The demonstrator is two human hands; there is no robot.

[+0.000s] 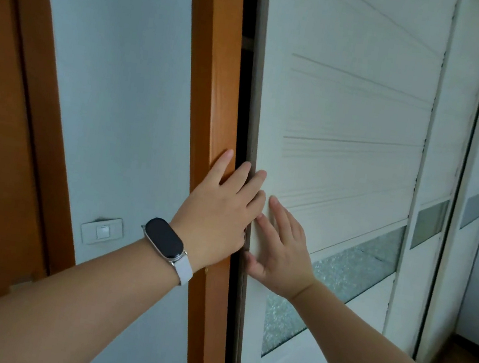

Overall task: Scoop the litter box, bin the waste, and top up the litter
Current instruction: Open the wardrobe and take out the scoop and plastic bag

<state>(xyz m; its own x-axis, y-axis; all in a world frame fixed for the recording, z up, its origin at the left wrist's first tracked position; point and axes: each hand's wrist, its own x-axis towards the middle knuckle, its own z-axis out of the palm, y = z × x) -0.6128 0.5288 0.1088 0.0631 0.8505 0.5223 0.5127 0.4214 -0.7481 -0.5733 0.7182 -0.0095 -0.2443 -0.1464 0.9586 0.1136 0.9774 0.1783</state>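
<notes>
The litter box was nowhere in my view, nor were the scoop, the bin or the spare litter. I faced a white sliding door (351,111) of a tall closet instead, so I judge the task had barely begun and that I was after something stored behind that panel.

My left hand (221,209), with a dark band (164,238) on its wrist, lay flat across the orange wooden frame (214,69) and the door's near edge. Its fingers (255,180) were straight and slightly spread, gripping nothing. My right hand (281,256) pressed flat on the door face just below, fingers (281,215) straight and close together, thumb down by the door's edge. Neither hand held anything. Between the frame and the door showed a narrow dark gap (242,88); what lay inside it I could not tell. A frosted glass band (352,269) ran across the panel under my right hand, and a wall switch (102,230) sat on the pale wall to the left.

The door looked like a stiff, fairly light panel on a track with no handle in sight, so I reckon the edge by the gap was the place to take it, sliding it sideways and keeping my palms off the glass. As for the litter box, I expect a rigid tray made heavy by loose grains that shift when it tips. It is best held by both side rims and kept level.
</notes>
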